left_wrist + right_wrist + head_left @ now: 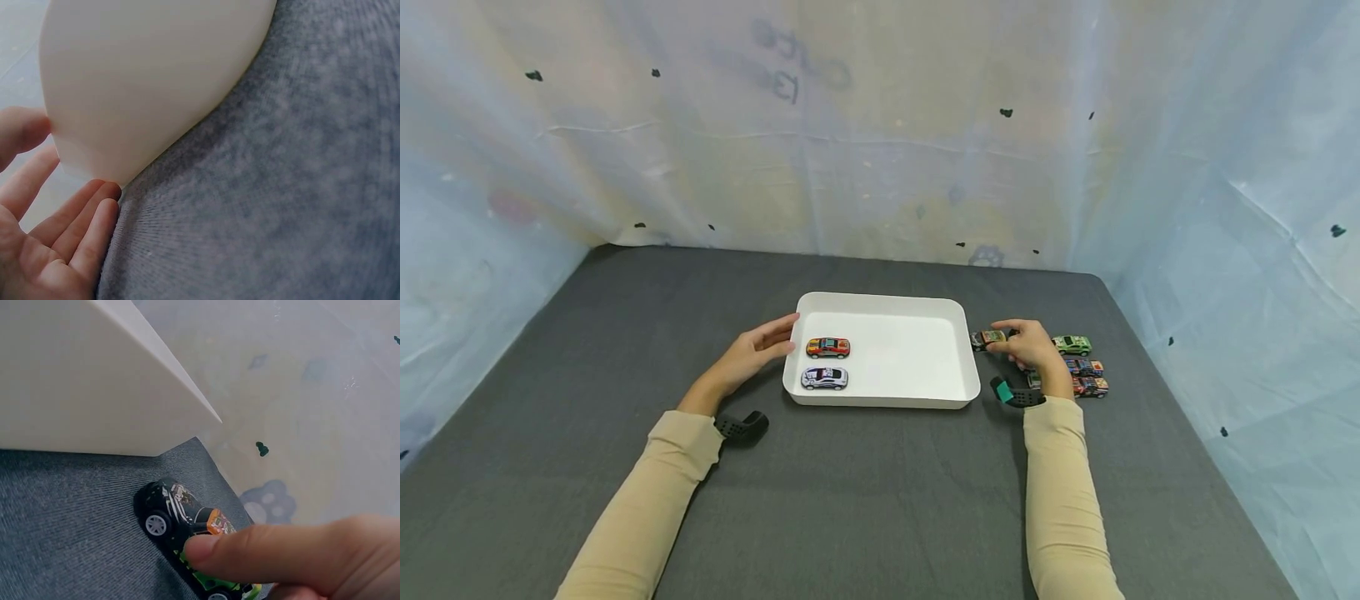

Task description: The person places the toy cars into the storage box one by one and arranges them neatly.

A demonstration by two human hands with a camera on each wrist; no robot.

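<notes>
A white tray (pixel 895 350) lies on the dark grey cloth; on its left side, a red and yellow toy car (pixel 827 348) sits behind a white toy car (pixel 824 378). My left hand (pixel 747 357) touches the tray's left wall with its fingertips; in the left wrist view the fingers (pixel 87 219) are fairly straight. Just right of the tray, my right hand (pixel 1028 343) pinches a black toy car (pixel 187 515) with orange and green markings. Its thumb presses the car's near side, and the car's wheels are close to the cloth.
Beyond my right hand stand a green toy car (pixel 1072 344), a blue and red toy car (pixel 1086 367) and an orange and black toy car (pixel 1090 387). Another car is partly hidden under the right wrist. A pale plastic sheet (pixel 880 183) hangs behind the table.
</notes>
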